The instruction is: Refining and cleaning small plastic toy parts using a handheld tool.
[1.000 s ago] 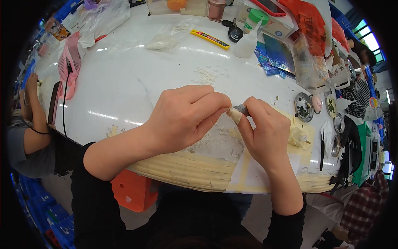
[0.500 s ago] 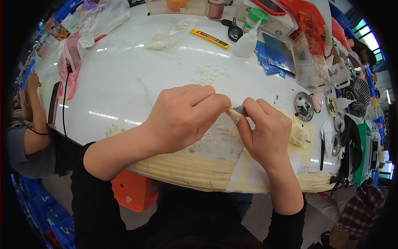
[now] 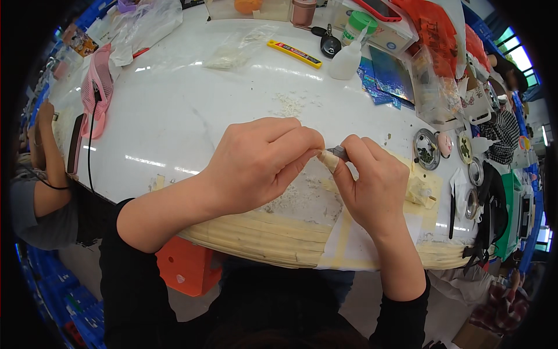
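Observation:
My left hand (image 3: 258, 163) and my right hand (image 3: 372, 183) meet over the near part of a white table (image 3: 192, 104). Between their fingertips is a small cream-coloured piece (image 3: 327, 159), pinched by the left thumb and fingers. The right hand grips a small grey blade (image 3: 339, 153) with its tip against that piece. Pale shavings (image 3: 290, 198) lie on the table under the hands. The table's front edge is wrapped in cream masking tape (image 3: 261, 238).
A yellow utility knife (image 3: 294, 53), a white squeeze bottle (image 3: 347, 58) and a car key (image 3: 330, 43) lie at the back. Small round tins (image 3: 427, 149) and cream lumps (image 3: 419, 189) sit right. A pink case (image 3: 96, 96) lies left, beside another person's arm (image 3: 46, 168).

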Available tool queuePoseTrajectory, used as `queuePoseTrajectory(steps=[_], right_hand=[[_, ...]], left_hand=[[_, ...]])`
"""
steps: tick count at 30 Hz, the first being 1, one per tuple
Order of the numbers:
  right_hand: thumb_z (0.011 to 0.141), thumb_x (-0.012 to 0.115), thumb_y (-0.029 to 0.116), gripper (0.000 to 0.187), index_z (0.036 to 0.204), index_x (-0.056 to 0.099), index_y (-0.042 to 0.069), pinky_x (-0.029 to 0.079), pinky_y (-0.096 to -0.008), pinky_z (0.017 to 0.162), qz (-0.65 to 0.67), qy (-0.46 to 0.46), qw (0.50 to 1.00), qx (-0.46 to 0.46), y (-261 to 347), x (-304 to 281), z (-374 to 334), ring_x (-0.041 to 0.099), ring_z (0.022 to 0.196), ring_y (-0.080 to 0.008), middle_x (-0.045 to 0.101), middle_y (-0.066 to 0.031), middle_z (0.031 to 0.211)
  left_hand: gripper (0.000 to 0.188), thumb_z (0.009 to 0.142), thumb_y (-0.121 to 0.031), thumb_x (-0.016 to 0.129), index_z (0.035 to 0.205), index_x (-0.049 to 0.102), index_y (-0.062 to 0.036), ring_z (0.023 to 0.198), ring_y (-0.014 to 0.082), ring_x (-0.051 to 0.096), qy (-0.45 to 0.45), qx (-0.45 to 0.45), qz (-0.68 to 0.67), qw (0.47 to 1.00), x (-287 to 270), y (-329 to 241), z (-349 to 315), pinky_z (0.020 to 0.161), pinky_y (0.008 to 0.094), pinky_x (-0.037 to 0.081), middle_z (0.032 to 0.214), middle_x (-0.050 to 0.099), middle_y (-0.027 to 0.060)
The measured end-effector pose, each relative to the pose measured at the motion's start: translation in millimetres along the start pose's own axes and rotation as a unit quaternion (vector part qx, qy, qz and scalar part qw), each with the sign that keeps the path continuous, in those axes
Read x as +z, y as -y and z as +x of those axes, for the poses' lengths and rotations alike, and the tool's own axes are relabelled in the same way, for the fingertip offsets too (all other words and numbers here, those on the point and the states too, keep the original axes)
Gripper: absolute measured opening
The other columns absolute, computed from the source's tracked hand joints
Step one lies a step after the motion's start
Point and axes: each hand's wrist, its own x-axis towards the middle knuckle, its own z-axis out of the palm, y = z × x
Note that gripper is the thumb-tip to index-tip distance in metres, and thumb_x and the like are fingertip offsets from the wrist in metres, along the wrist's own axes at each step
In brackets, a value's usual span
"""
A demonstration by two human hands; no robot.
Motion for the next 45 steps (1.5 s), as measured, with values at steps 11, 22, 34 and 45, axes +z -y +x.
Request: queuePoseTrajectory(steps=[11,22,34,45], right_hand=[[0.074,0.074,0.018,0.02,0.077,0.055,0.011,0.039,-0.0353,0.045,0.002,-0.004,1.0,-0.009,-1,0,0,0.053,0.052,-0.0217,0.048,-0.003,0.062],[0.074,0.075,0.019,0.022,0.077,0.055,0.01,0.04,-0.0351,0.045,0.017,0.004,1.0,-0.004,-2,1,0,0.054,0.052,-0.0219,0.049,-0.0031,0.062],[0.078,0.073,0.02,0.021,0.078,0.054,0.009,0.039,-0.0343,0.044,0.03,0.018,0.999,0.006,-3,4,-1,0.055,0.052,-0.0217,0.052,-0.0031,0.062],[0.079,0.071,0.018,0.02,0.079,0.054,0.009,0.039,-0.0341,0.045,0.046,0.018,0.999,0.012,-1,1,0,0.056,0.053,-0.0214,0.054,-0.0033,0.063]], left_hand=[[0.014,0.08,0.001,0.071,0.092,0.065,-0.0041,0.053,0.0198,0.052,0.0,0.026,0.028,0.999,-1,0,1,0.047,0.0302,0.04,0.065,0.054,0.005],[0.008,0.093,-0.01,0.064,0.091,0.065,-0.0016,0.056,0.0005,0.037,0.101,-0.318,-0.309,0.891,-11,-1,2,0.052,0.0197,0.029,0.065,0.049,-0.0076],[0.014,0.089,-0.014,0.067,0.088,0.069,0.0002,0.055,0.0011,0.033,0.037,-0.324,-0.159,0.932,1,35,5,0.051,0.0214,0.028,0.056,0.037,-0.0103],[0.028,0.1,-0.027,0.054,0.103,0.066,-0.0021,0.06,0.0019,0.038,-0.024,-0.346,-0.225,0.91,3,61,10,0.054,0.0215,0.03,0.064,0.044,-0.007]])
